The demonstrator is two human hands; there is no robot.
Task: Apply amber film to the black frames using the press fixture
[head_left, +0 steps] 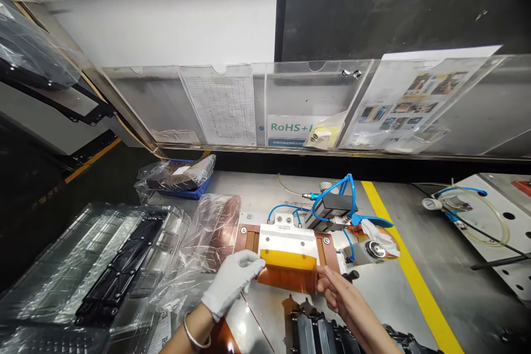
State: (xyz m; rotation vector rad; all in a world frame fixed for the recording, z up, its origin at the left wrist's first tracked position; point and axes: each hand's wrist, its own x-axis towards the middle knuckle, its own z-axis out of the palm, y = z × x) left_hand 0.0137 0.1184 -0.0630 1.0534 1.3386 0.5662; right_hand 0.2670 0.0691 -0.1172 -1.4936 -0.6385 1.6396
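film (287, 275) between left hand (233, 282) and right hand (338, 290)

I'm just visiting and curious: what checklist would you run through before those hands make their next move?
1. Left grip on the film's left edge: ok, thumb and fingers close on it.
2. Right grip at the right edge: fingertips there, ok; firmness, cannot tell.
3. Both hands gloved, if that is wanted: not ok, only the left wears a white glove.
4. Amber film lined up with the white block: they overlap in view; contact, cannot tell.
5. Blue hoses joined to the block: ok, two reach its top fittings; air pressure, cannot tell.
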